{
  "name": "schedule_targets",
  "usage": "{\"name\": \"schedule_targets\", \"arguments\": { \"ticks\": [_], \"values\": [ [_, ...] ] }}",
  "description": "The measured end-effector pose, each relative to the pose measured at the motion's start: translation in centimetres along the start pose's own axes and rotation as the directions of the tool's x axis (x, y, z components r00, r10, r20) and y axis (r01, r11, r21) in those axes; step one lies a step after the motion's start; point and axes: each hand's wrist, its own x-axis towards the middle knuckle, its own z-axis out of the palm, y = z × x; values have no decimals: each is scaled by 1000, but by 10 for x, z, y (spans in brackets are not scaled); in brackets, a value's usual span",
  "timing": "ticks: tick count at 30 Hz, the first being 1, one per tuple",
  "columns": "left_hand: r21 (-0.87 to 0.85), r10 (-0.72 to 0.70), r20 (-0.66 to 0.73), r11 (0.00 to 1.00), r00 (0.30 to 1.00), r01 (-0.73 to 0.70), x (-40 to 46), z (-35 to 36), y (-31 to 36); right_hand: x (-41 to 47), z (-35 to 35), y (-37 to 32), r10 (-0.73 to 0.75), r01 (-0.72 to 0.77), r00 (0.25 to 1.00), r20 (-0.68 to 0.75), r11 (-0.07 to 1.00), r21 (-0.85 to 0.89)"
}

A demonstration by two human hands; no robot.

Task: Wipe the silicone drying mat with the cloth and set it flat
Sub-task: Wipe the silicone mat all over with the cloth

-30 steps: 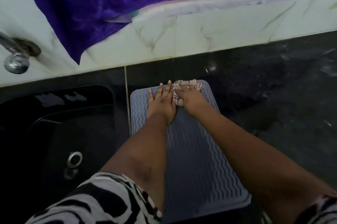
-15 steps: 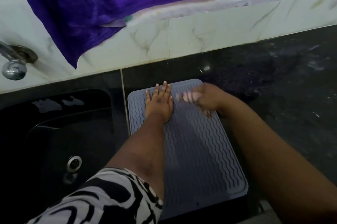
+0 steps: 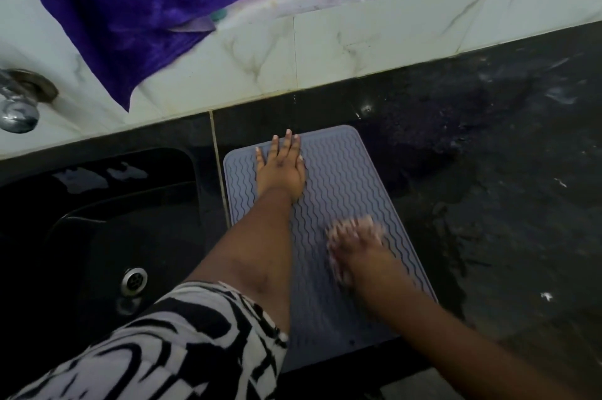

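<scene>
The mat (image 3: 329,220) lies flat on the tabletop (image 3: 488,171) beside the sink (image 3: 97,220). My left hand (image 3: 281,168) presses open at 12 o'clock. My right hand (image 3: 355,243) clutches the blurry cloth (image 3: 366,224) mid-mat. I'd wipe slowly toward 6 o'clock, pressing evenly.

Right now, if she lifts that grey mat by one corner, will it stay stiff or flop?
The mat looks thin and hugs the counter, so it probably flops. The left hand presses flat on it while the right hand wipes, which suggests it may slide easily.

Black-and-white zebra-patterned short sleeve (image 3: 169,344) on the left arm, right forearm bare, pale fingernails
</scene>
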Motion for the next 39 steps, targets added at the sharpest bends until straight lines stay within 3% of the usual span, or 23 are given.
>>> {"name": "schedule_targets", "arguments": {
  "ticks": [2, 4, 6, 8, 11, 13, 17, 21, 25, 29, 31, 34, 37, 38, 39],
  "values": [
    [3, 1, 5, 1000, 1000, -1, -1, -3, 2, -40, 3, -5, 27, -20, 984, 173, 999, -45],
    [20, -9, 17, 1000, 1000, 8, -3, -4, 6, -56, -16, -5, 55, -82, 959, 278, 993, 85],
    [46, -16, 19, 999, 1000, 15, -5, -7, 8, -54, -46, 2, -5, -104, 956, 293, 929, 356],
    [17, 6, -31, 1000, 1000, -5, -12, -11, 12, -32, -67, 12, -46, -20, 992, 118, 862, 506],
    [-125, 10, -109, 992, 994, -23, -37, -17, 29, 20, -69, 12, 16, 62, 985, -174, 898, 436],
    [-162, -53, -90, 986, 995, 38, -57, -11, 36, 40, -49, 6, -9, 81, 978, -207, 936, 342],
    [-73, -21, 16, 997, 1000, 22, -71, 11, 28, 36, -2, 10, -68, 68, 995, -76, 998, -9],
    [-61, -60, 26, 996, 998, 62, -68, 11, 34, -12, 8, 10, -85, 91, 995, 50, 986, -138],
    [-32, -79, 39, 996, 996, 80, -73, 9, 37, -85, 27, 10, -92, 91, 995, 24, 995, 40],
    [39, -68, 64, 997, 996, 66, -75, 5, 43, -116, 30, 15, -24, 7, 982, 186, 996, 94],
    [105, -50, 81, 994, 996, 41, -76, 1, 45, -116, 17, 32, -73, 14, 957, 282, 978, 207],
    [176, -24, 98, 984, 995, 7, -79, -6, 44, -116, -19, 67, -130, -72, 930, 343, 852, 519],
    [102, 31, 61, 994, 998, -38, -82, -10, 46, -112, -40, 86, -63, -218, 965, 255, 346, 912],
    [44, 40, 28, 998, 999, -41, -83, -12, 47, -105, -41, 87, -20, -219, 973, 231, 252, 943],
    [-9, 40, -6, 999, 999, -40, -83, -15, 48, -97, -41, 87, 33, -220, 975, 219, 242, 945]
  ]
}}
